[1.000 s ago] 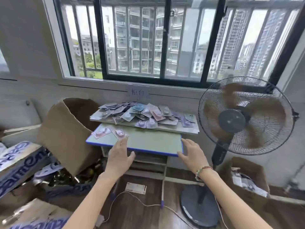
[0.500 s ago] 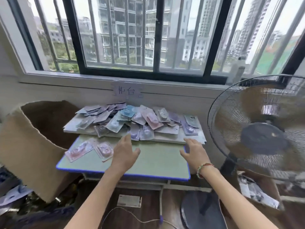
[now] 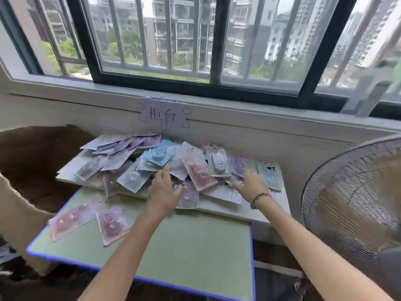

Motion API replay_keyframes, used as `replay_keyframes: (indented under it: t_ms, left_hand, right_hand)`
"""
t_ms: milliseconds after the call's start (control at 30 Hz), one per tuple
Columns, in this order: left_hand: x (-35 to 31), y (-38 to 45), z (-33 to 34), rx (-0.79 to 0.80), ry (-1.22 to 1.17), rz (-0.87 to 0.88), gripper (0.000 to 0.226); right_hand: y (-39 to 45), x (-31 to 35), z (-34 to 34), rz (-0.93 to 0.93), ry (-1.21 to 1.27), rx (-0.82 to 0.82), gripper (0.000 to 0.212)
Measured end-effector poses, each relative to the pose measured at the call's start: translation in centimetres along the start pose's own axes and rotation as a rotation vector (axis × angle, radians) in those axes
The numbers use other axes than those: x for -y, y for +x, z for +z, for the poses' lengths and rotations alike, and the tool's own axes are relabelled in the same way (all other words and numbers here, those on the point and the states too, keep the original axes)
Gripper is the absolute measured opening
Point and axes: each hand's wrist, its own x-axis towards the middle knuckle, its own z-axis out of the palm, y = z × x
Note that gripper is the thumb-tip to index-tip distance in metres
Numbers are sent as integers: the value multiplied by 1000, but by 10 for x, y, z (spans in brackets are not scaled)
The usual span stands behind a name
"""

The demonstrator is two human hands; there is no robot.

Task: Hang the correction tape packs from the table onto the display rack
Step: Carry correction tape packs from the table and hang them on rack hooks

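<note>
Nearest us, two pink packs [image 3: 89, 220] lie on the green worktop [image 3: 184, 253]. Beyond, our left hand [image 3: 161, 192] and right hand [image 3: 249, 181] reach with fingers spread, holding nothing, onto the heap of correction tape packs [image 3: 152, 164] under the window [image 3: 195, 40].

Both forearms of the person are bare, with no sleeves in view. The left hand [image 3: 162, 193] wears nothing. Just behind the right hand [image 3: 251, 184], the wrist carries a thin beaded bracelet [image 3: 259, 197], with red and dark beads on it.
</note>
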Motion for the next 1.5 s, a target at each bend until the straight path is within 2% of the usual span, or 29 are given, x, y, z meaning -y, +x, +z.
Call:
replay_keyframes:
  t_ms: [333,500,667,933,1133,1267,1500]
  left_hand:
    - [15,71,22,65,-4,-114,73]
    - [22,91,33,106,-12,-147,76]
    - [24,102,46,150,3,-132,73]
    - [0,114,82,230,-31,-134,71]
    - [-36,120,116,141,-70,-302,109]
    - [-50,118,131,90,-49,-429,107]
    - [-55,123,133,27,-26,-468,104]
  right_hand:
    - [120,33,43,119,-7,104,83]
    - [152,43,70,141,-12,189,109]
    - [164,43,79,184,-49,218,111]
    - [172,38,71,237,183,136,97]
    - [164,13,58,256,230,12,91]
    - [154,5,56,247,243,15,101]
    - [141,6,58,247,220,16,100]
